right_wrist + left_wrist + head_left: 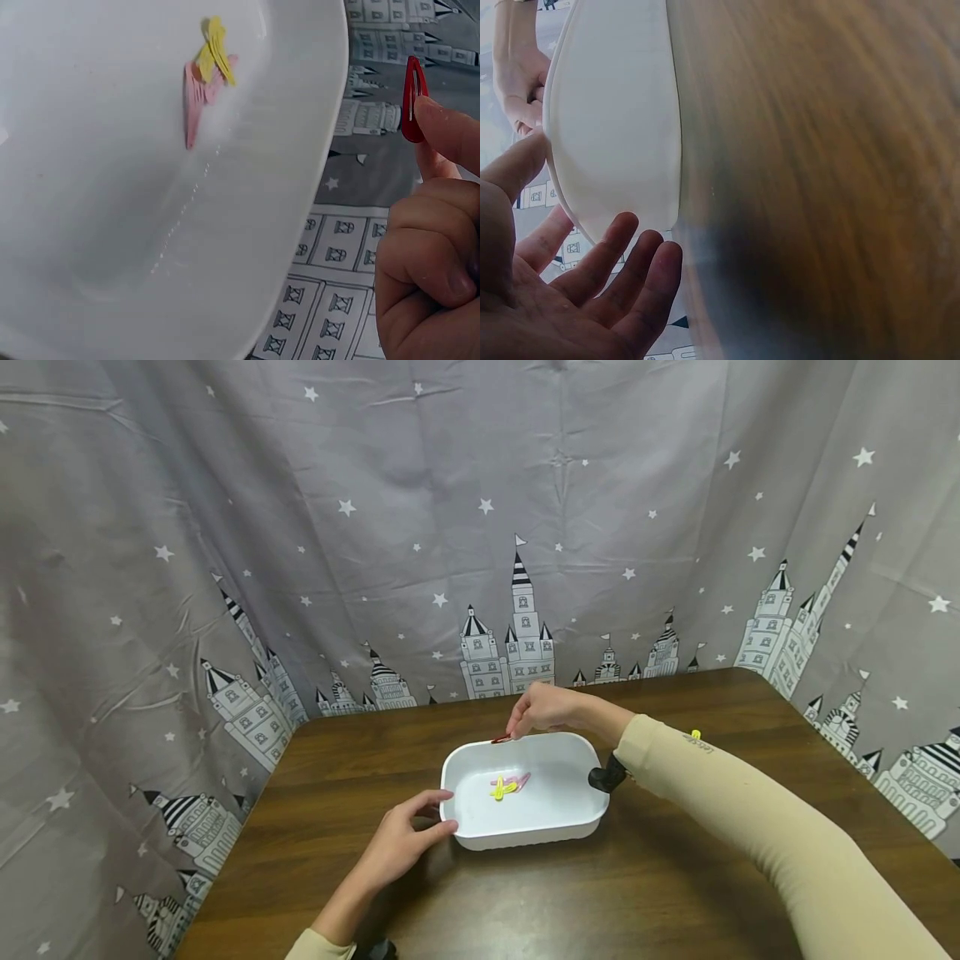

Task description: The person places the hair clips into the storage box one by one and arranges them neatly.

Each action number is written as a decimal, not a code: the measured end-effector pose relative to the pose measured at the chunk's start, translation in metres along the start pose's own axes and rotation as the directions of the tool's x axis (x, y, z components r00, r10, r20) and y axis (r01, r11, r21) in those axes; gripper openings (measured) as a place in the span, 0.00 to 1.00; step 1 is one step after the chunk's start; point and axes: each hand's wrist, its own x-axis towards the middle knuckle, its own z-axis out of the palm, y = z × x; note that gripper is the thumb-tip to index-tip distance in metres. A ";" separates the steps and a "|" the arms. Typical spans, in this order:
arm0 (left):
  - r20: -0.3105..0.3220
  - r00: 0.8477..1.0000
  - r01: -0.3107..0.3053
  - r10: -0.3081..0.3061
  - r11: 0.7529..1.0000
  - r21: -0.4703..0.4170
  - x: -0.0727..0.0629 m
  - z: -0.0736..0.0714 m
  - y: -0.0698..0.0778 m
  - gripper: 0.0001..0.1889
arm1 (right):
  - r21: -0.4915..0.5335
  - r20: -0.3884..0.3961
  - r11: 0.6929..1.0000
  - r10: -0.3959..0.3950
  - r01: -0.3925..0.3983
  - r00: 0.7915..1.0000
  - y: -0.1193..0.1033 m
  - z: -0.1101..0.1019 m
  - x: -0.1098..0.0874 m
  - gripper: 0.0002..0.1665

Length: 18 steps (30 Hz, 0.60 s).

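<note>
A red snap hair clip (pixel 409 105) is pinched between the thumb and forefinger of my right hand (pixel 542 710), just above the far rim of a white tub (pixel 525 837). Inside the tub, yellow hair clips (pixel 500 788) and pink hair clips (pixel 193 105) lie in a small overlapping pile, left of the middle. My left hand (pixel 408 835) rests at the tub's left end, with thumb and fingertips touching its rim and wall. In the left wrist view the fingers (pixel 615 244) are loosely bent against the outer wall.
The tub stands on a brown wooden table (pixel 360 760). Partly hidden behind the right sleeve, a yellow hair clip (pixel 696 734) lies on the table at the right. A grey curtain (pixel 405 527) with stars and castles hangs behind the table's far edge.
</note>
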 end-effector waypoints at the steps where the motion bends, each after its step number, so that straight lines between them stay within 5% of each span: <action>1: 0.002 1.000 -0.003 0.003 1.000 -0.001 0.000 0.000 0.000 0.23 | -0.003 0.006 1.000 0.005 -0.005 1.000 0.000 0.002 0.001 0.04; 18: 0.006 1.000 -0.009 0.009 1.000 -0.017 -0.001 0.000 0.002 0.22 | -0.022 0.066 1.000 0.022 -0.021 0.998 0.002 0.029 0.012 0.03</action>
